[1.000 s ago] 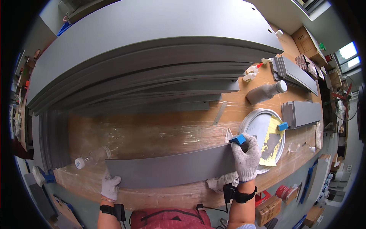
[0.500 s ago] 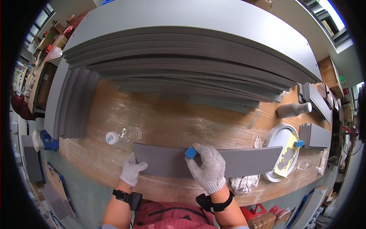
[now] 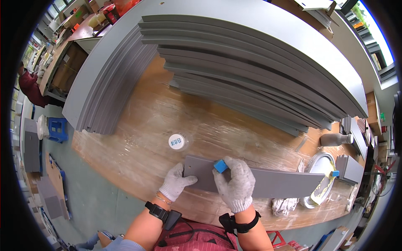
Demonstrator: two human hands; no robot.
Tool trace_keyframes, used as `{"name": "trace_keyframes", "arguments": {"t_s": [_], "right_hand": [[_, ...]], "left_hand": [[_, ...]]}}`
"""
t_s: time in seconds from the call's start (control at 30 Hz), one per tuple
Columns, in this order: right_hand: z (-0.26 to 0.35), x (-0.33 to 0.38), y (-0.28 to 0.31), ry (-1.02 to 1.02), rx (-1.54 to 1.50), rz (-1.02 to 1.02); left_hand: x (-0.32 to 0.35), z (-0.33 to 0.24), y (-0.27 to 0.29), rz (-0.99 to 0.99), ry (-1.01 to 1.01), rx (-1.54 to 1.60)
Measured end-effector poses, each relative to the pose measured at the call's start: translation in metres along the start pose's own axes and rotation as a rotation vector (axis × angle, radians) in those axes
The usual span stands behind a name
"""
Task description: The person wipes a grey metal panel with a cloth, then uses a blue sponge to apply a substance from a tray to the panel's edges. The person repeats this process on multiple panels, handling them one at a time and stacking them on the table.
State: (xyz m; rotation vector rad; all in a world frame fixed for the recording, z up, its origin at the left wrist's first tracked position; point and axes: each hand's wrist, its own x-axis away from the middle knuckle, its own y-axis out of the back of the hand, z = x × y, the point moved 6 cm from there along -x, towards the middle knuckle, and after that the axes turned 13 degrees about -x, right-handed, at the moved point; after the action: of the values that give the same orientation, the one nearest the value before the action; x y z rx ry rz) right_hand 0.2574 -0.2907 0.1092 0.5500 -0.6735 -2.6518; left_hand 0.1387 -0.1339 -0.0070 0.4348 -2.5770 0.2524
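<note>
A long flat grey panel (image 3: 274, 183) lies across the near side of the table, with holes near its ends. My left hand (image 3: 178, 182), in a white knit glove, grips its left end, thumb on top; the other fingers are partly hidden. In my gloved right hand (image 3: 235, 184) is a small blue block (image 3: 220, 166), pinched between thumb and fingers against the panel's upper face, near its left end. Beyond the panel is a clear plastic bottle (image 3: 186, 140) with a white cap. The panel's right end overlaps a round white lid (image 3: 309, 203) carrying a torn-looking yellow sheet (image 3: 321, 190).
Tall stacks of grey panels (image 3: 251, 79) fill the far side, with another stack (image 3: 113, 90) at left. At right are a grey bottle (image 3: 336, 139), short panels (image 3: 351, 169), a second blue block (image 3: 334, 173) and a crumpled white cloth (image 3: 284, 206). Another person (image 3: 31, 88) is far left.
The view has turned, so the table appears tilted and shifted. My right hand and the blue block are nearer to the panel's left end. My left hand keeps its grip there.
</note>
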Motion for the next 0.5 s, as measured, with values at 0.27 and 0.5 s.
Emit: {"name": "trace_keyframes", "arguments": {"t_s": [0.27, 0.5], "right_hand": [[0.029, -0.007, -0.042, 0.08, 0.037, 0.024], [0.038, -0.01, -0.043, 0.063, 0.061, 0.08]], "left_hand": [[-0.004, 0.02, -0.003, 0.033, 0.082, -0.078], [-0.003, 0.011, -0.015, 0.08, 0.101, -0.09]]}}
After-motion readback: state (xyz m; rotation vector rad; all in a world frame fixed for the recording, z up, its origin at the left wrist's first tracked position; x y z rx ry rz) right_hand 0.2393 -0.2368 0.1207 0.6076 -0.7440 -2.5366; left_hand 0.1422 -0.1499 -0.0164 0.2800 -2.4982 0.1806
